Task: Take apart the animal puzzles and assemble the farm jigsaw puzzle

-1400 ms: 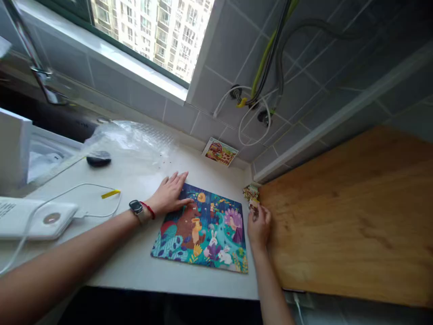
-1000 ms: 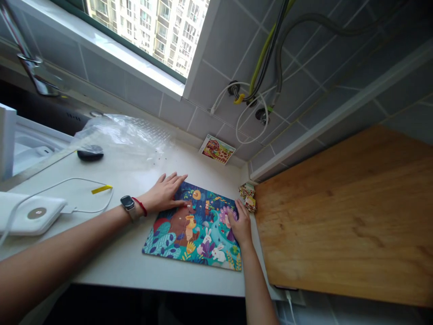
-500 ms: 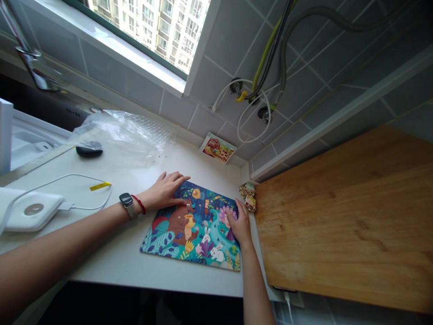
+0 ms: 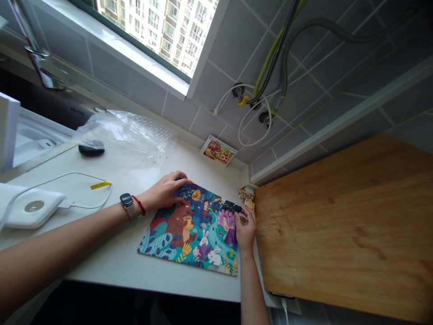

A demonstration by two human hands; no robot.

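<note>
A colourful picture puzzle (image 4: 199, 234) with a bear, rabbits and plants lies on the white counter. My left hand (image 4: 167, 192) rests at its upper left corner, thumb on the picture and fingers apart from it along the top edge. At the upper right corner, the thumb and fingers of my right hand (image 4: 246, 228) close on the puzzle's edge. Dark pieces beside that hand look slightly raised and shifted, with a thin light gap at the top edge.
Small loose pieces (image 4: 246, 194) lie beyond my right hand, beside a large wooden board (image 4: 345, 225). A farm picture card (image 4: 218, 150) leans on the wall. Clear plastic wrap (image 4: 125, 131), a black mouse-like object (image 4: 91, 150) and a white charger (image 4: 32, 205) are at the left.
My right hand has shifted slightly down and closed at the corner, where dark pieces now stand out of line. The fingers of my left hand are more bent. The puzzle has turned slightly.
</note>
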